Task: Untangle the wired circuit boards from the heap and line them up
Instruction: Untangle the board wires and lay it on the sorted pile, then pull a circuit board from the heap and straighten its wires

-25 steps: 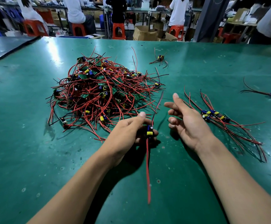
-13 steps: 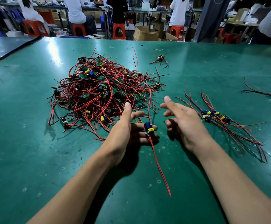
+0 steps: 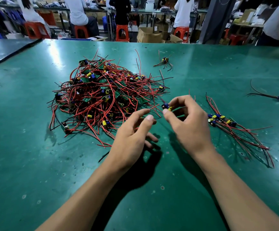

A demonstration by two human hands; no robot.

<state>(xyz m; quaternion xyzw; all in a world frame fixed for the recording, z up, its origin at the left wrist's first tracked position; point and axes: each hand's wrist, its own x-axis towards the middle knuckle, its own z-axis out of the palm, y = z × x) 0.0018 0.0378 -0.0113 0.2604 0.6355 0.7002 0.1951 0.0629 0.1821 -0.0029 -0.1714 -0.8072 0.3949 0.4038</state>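
Right hand [image 3: 187, 125] fingers [image 3: 177, 101] around board [image 3: 166, 106]

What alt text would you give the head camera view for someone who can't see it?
The right hand pinches a small wired circuit board above a green table, with the left hand open beside it. A tangled heap of red-wired boards lies at left, a short row of boards at right.

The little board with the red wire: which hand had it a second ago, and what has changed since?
The left hand held it a second ago; it has let go and is open now. The right hand, open before, now pinches the board, raised, its wire swung from trailing toward the person to pointing away. The heap and the lined-up row lie as before.
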